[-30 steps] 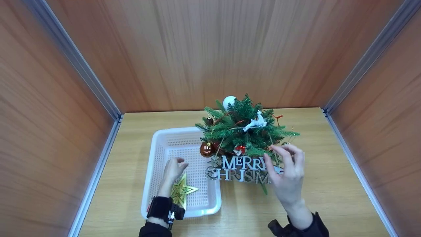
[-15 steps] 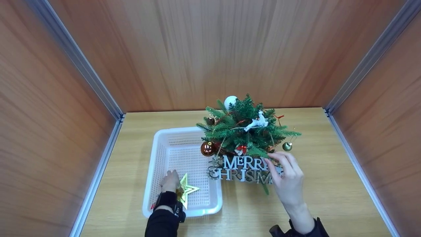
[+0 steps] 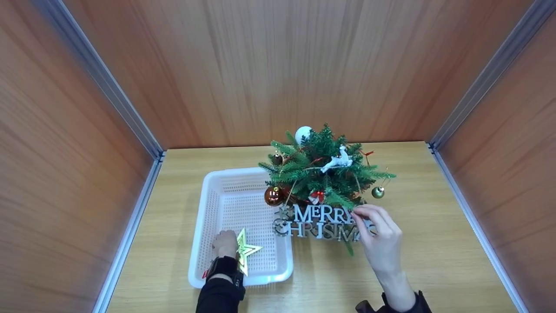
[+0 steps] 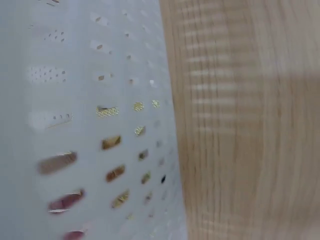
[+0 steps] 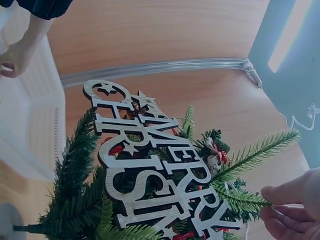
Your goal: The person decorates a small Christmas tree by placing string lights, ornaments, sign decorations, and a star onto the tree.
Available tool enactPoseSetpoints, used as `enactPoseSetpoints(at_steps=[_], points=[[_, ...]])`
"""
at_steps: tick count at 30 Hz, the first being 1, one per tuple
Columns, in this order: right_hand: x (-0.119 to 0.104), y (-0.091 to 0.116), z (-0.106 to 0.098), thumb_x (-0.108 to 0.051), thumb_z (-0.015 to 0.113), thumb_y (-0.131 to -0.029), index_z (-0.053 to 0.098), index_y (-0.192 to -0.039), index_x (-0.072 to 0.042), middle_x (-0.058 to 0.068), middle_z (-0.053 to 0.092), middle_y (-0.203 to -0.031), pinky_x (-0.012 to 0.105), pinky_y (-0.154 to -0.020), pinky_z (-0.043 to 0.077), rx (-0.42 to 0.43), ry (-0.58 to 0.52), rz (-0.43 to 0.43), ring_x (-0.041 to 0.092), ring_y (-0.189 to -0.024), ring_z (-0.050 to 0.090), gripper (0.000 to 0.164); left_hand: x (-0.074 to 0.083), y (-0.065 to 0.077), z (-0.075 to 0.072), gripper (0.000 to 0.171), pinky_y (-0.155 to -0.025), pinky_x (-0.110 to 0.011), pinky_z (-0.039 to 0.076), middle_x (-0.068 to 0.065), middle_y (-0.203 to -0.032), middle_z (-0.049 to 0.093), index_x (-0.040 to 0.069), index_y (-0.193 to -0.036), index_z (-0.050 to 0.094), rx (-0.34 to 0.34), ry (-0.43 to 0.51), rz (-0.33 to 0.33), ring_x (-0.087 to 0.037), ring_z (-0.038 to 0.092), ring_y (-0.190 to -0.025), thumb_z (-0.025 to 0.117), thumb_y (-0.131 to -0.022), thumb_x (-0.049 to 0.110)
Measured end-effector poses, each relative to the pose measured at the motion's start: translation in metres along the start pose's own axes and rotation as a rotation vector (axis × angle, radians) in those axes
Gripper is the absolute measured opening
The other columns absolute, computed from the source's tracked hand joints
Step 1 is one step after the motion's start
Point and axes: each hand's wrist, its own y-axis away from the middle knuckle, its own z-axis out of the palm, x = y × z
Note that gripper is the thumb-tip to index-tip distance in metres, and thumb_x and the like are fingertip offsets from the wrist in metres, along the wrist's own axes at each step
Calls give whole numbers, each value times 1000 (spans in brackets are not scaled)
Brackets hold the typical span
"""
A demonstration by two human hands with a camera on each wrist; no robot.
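Observation:
In the head view, my left hand (image 3: 225,243) reaches down into a white plastic basket (image 3: 284,277), close beside a gold star (image 3: 246,250). Its fingers are hidden below the back of the hand. My right hand (image 3: 380,232) is at the front right of a small Christmas tree (image 3: 299,174). Between thumb and forefinger it pinches the tip of a green branch (image 5: 242,200), seen in the right wrist view. A "Merry Christmas" sign (image 3: 302,214) hangs on the tree's front, just left of the right hand.
On the tree are a brown bauble (image 3: 273,196), a green bauble (image 3: 378,192), a white reindeer (image 3: 339,161) and a white ball (image 3: 302,133). Something red (image 3: 205,274) lies in the basket's near left corner. Wooden panels (image 3: 278,74) enclose the table (image 3: 434,217) at back and sides.
My left hand has gone from above the star down into the basket, to the star's left. My right hand has lowered slightly, and its thumb and forefinger have closed on the branch tip.

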Motion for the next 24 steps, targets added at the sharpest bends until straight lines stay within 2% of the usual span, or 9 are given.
enactPoseSetpoints(at_steps=[3, 6, 8, 13, 19, 24], points=[[1, 1, -1, 13, 70, -66, 65, -82, -1, 8, 63, -86, 12, -72, 45, -8, -15, 27, 19, -73, 60, 22, -3, 0, 2, 33, -74, -52, 44, -26, -96, 49, -7, -97, 57, -7, -41, 12, -41, 48, -93, 71, -74, 12], [2, 2, -2, 12, 69, -67, 65, -82, -1, 9, 62, -86, 11, -73, 44, -19, -24, 49, 18, -74, 59, 20, -5, 1, 1, 51, -73, -48, 45, -22, -92, 51, -5, -93, 59, -26, -49, 25, -38, 51, -90, 83, -59, 24], [3, 2, -2, 12, 69, -68, 65, -83, -1, 9, 62, -86, 10, -73, 44, -23, -30, 61, 19, -74, 59, 20, -3, 3, -3, 46, -69, -43, 48, -19, -88, 55, -5, -89, 59, -53, -3, 38, -33, 55, -83, 83, -59, 22], [4, 2, -3, 13, 68, -68, 65, -83, 0, 8, 62, -85, 11, -72, 45, -24, -32, 60, 17, -74, 59, 20, 4, 4, -25, 22, -58, -35, 49, -14, -76, 59, -4, -79, 58, -81, 161, 71, -24, 56, -68, 74, -63, -3], [4, 1, -5, 11, 69, -68, 65, -82, -1, 5, 63, -86, 14, -67, 47, -16, -22, 29, 11, -74, 59, 19, 13, 6, -62, 10, -63, -38, 49, -11, -71, 62, -2, -72, 64, 45, 299, 113, -27, 58, -68, 67, -63, -4], [3, 5, -7, 13, 69, -67, 65, -83, 0, 5, 63, -86, 16, -66, 48, 6, -56, 32, 10, -74, 59, 20, 18, 20, -92, 6, -64, -39, 49, -16, -73, 63, -4, -75, 65, 205, 403, 130, -30, 59, -69, 66, -70, -2]])
